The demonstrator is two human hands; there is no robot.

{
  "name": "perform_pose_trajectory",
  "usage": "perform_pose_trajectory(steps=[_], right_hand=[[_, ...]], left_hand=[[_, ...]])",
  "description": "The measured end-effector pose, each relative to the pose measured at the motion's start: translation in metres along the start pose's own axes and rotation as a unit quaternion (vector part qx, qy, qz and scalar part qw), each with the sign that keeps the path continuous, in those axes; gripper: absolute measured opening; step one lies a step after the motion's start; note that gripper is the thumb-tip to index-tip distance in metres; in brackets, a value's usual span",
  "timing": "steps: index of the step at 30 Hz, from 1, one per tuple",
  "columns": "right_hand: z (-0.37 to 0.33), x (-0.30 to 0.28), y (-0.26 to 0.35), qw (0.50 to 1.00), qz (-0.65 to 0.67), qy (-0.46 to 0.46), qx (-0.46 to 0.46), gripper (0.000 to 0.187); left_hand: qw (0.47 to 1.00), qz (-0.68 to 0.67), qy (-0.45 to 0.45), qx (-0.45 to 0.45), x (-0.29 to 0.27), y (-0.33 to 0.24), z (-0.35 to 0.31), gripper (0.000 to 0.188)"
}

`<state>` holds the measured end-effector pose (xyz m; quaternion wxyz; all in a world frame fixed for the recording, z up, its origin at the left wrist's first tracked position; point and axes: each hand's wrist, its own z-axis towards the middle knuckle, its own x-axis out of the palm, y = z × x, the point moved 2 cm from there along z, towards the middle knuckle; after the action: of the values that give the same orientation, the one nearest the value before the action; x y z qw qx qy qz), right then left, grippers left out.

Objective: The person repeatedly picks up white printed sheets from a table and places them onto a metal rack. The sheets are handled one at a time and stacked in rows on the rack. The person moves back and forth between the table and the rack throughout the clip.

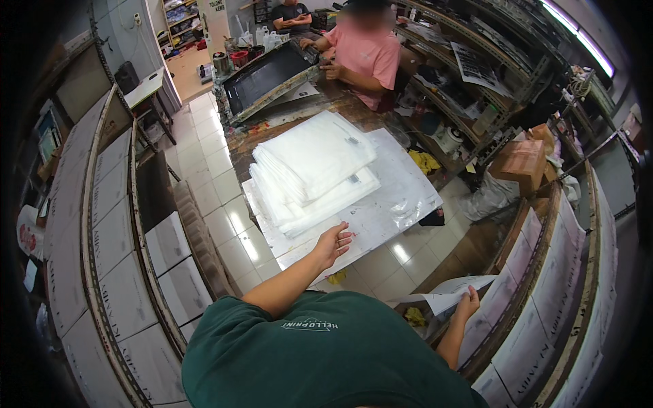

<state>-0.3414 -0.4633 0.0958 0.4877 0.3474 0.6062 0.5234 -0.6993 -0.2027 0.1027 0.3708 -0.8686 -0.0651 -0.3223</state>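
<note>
Flanking racks [88, 197] hold pale, dark-lettered panels [112, 231]. Left hand [333, 246], fingers open, is over a white board's [398, 153] near edge, beside a limp white stack [309, 153] bearing small dark print; right hand [467, 304], near right, pinches a curling white sheet [449, 292].

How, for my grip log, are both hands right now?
Left hand: open, holding nothing, near the white stack.
Right hand: closed on a white sheet.

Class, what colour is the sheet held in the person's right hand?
The sheet in the right hand is mostly white, seen best in the head view.
</note>
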Motion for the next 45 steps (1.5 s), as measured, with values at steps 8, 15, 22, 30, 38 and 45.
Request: perform_pose_trajectory(steps=[8,15,22,30,38,45], right_hand=[[0.012,0.003,-0.031,1.000,-0.013,-0.005,-0.022,0.034],[0.004,0.003,-0.027,0.999,-0.026,0.003,0.021,0.035],[-0.007,-0.004,-0.022,1.000,-0.023,-0.017,0.005,0.034],[-0.015,-0.022,-0.023,0.997,-0.039,-0.066,-0.018,0.031],[-0.025,-0.044,-0.015,0.991,-0.104,-0.079,-0.031,0.033],[-0.049,-0.056,0.009,0.987,-0.134,-0.093,-0.006,0.034]], left_hand=[[1.000,-0.009,-0.021,0.000,-0.014,0.001,0.003,0.045],[0.999,-0.018,-0.028,0.011,-0.022,-0.002,0.009,0.047],[0.998,-0.029,-0.044,0.020,-0.026,-0.014,0.025,0.048],[0.984,-0.130,-0.035,0.117,-0.052,-0.070,0.093,0.072],[0.903,-0.385,-0.020,0.189,-0.069,-0.132,0.173,0.102],[0.909,-0.391,-0.043,0.134,-0.072,-0.151,0.253,0.101]])
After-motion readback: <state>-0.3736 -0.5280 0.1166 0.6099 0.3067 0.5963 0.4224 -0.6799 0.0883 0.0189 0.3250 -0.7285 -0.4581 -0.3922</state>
